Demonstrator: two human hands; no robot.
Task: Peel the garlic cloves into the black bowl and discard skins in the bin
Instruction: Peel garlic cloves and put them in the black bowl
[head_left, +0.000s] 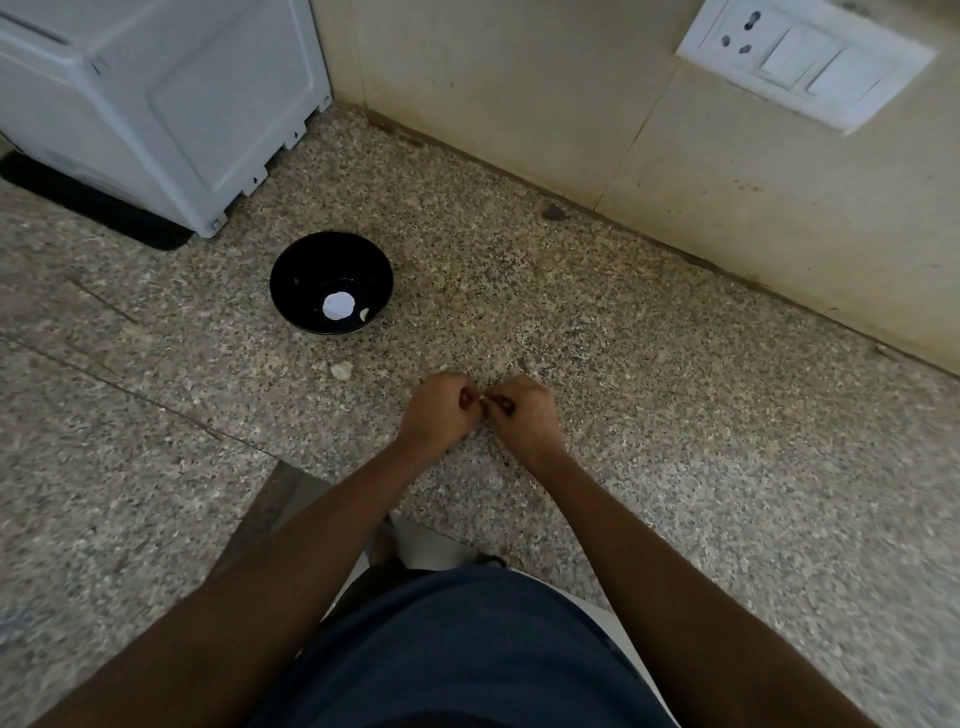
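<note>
Bowl (331, 283) left of hands; appliance (156, 98) behind bowl.

The speckled stone table (571, 291) looks polished, the black bowl (306, 275) glossy, and the white appliance (171, 104) smooth matt plastic.

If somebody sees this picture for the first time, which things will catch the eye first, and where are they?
First the two hands, left hand and right hand, meet at the centre over the speckled counter, pinching a small pale garlic clove between them. Next, the black bowl stands farther back and left, with a white spot inside. A white socket plate sits on the wall, upper right.
</note>
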